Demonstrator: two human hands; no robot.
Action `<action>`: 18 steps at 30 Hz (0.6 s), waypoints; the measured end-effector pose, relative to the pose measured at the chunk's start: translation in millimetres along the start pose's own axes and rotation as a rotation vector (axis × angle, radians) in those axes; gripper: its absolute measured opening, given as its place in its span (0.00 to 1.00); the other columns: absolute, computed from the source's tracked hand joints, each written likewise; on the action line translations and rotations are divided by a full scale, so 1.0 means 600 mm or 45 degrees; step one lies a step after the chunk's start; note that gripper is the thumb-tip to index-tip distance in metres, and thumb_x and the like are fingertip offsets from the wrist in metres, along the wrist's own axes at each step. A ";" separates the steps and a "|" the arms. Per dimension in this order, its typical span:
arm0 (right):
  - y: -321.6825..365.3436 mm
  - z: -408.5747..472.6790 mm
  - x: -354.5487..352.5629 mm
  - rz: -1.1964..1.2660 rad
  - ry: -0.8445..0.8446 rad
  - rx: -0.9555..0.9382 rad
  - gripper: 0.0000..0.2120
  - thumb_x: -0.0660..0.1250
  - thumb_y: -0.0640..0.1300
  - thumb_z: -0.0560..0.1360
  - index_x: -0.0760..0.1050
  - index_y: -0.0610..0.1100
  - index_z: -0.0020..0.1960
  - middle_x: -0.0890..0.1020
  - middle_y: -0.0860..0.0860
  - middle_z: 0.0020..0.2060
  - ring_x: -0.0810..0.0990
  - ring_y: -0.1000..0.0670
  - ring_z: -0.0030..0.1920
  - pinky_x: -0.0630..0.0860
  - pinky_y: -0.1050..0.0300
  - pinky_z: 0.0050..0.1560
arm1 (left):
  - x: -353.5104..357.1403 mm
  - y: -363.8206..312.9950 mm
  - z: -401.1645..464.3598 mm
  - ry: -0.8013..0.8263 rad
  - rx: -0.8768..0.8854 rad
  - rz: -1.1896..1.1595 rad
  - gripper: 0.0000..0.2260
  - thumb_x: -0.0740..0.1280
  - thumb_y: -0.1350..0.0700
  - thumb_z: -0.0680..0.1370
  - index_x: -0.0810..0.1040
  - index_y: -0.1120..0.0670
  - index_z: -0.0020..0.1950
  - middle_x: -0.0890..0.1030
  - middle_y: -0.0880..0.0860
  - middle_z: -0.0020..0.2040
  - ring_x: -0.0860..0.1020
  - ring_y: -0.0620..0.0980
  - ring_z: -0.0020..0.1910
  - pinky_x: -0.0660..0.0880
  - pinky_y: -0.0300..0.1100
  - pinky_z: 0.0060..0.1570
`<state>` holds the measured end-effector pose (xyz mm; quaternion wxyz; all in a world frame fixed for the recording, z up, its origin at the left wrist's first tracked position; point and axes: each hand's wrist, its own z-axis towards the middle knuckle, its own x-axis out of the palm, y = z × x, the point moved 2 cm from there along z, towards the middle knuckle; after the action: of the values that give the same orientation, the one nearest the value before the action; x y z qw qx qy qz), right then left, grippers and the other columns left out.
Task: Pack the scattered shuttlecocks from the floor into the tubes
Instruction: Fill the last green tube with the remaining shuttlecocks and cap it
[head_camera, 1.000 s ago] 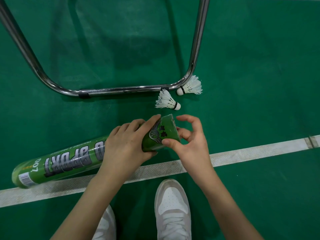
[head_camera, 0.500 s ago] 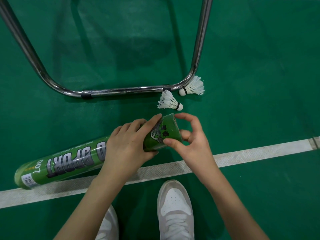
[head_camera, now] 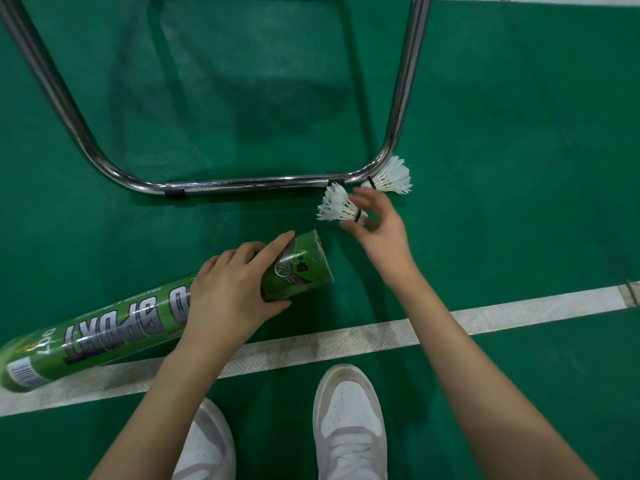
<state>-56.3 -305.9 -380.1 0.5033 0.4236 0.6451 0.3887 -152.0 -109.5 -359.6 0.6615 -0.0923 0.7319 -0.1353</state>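
Green tube [head_camera: 104, 330] lies on floor [head_camera: 519, 133], left hand [head_camera: 228, 292] wrapped round it. Right hand [head_camera: 377, 226] fingers pinch near shuttlecock [head_camera: 336, 206] at cork; second shuttlecock [head_camera: 391, 176] beside chrome frame [head_camera: 263, 183].

The left hand [head_camera: 228, 292] covers the middle of the green shuttlecock tube [head_camera: 104, 334], hiding part of its printed lettering. The tube's far left end runs out past the frame edge. Its open end [head_camera: 320, 252] faces away, so the inside cannot be seen. The right hand [head_camera: 377, 225] hides the cork of the nearer shuttlecock [head_camera: 336, 206]; whether the fingers already grip it cannot be told. The farther shuttlecock [head_camera: 391, 176] lies partly behind the chrome tube frame [head_camera: 249, 183], whose upper parts are cut off at the top and left. Both white shoes [head_camera: 349, 424] are cut by the bottom edge, and both forearms hide parts of the white court line [head_camera: 346, 341].
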 end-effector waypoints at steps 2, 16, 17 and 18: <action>-0.002 0.026 0.007 -0.053 0.026 -0.025 0.24 0.72 0.37 0.70 0.70 0.46 0.63 0.76 0.57 0.56 0.73 0.66 0.55 0.65 0.76 0.57 | 0.001 0.000 -0.001 -0.001 -0.005 0.007 0.43 0.78 0.44 0.61 0.62 0.42 0.72 0.79 0.51 0.55 0.77 0.56 0.49 0.73 0.51 0.48; -0.039 0.051 0.015 -0.557 0.164 -0.059 0.18 0.68 0.37 0.73 0.72 0.48 0.60 0.67 0.51 0.58 0.77 0.48 0.45 0.78 0.47 0.49 | 0.005 -0.002 -0.004 -0.056 0.024 0.033 0.44 0.79 0.45 0.60 0.63 0.44 0.72 0.79 0.51 0.53 0.78 0.57 0.47 0.74 0.51 0.45; -0.041 0.049 0.013 -0.558 0.119 -0.076 0.16 0.69 0.37 0.72 0.72 0.46 0.58 0.67 0.51 0.56 0.76 0.47 0.44 0.78 0.46 0.48 | 0.005 -0.002 -0.005 -0.054 0.024 0.035 0.44 0.79 0.45 0.60 0.63 0.44 0.72 0.79 0.51 0.53 0.78 0.56 0.47 0.74 0.51 0.45; -0.044 0.048 0.010 -0.551 0.063 -0.097 0.15 0.70 0.37 0.71 0.71 0.44 0.55 0.67 0.51 0.55 0.75 0.47 0.43 0.77 0.47 0.48 | 0.005 -0.002 -0.005 -0.052 0.025 0.040 0.44 0.78 0.44 0.60 0.63 0.43 0.72 0.79 0.51 0.53 0.78 0.56 0.47 0.74 0.51 0.45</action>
<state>-33.3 -306.9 -411.8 0.5746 0.2462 0.7181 0.3059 -155.4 -111.4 -361.9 0.6793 -0.0772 0.7181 -0.1300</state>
